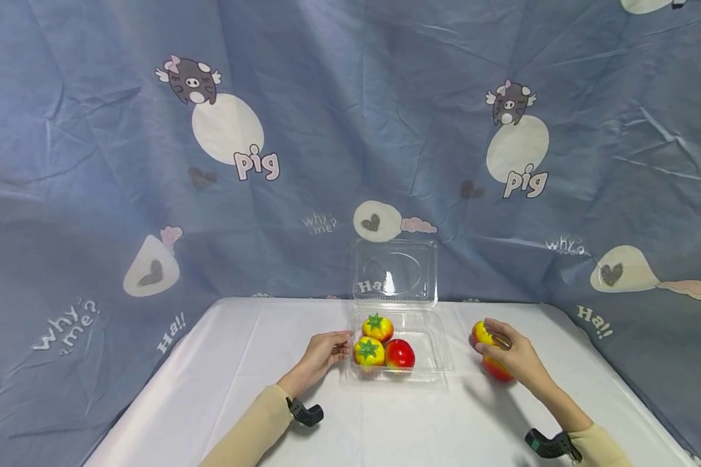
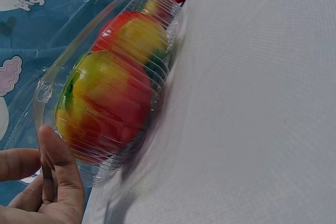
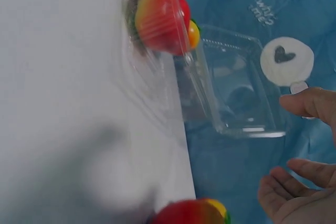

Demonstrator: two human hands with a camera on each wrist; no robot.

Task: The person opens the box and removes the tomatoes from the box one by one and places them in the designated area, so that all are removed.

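It was judged that the round fruits were being packed into a clear box, and that a fruit was being reached for on the right. The box was set near the far edge of the tabletop, about midway between its left and right edges. Its left wall was pinched by the left hand. The right hand was held over the loose fruits with thumb and fingers apart, and nothing was gripped by it. By the look of things, the fingers needed to be lowered and closed round one fruit next, so that it could be lifted to the box. Two loose fruits, a back one and a front one, were seen between the box and the right edge of the tabletop. Inside the box, three fruits were held: a yellow one at the back, a yellow one at the front and a red one beside it. Green leaf tops could be seen on both yellow ones. Room was seen at the box's right end. The clear lid was tipped up at the back.
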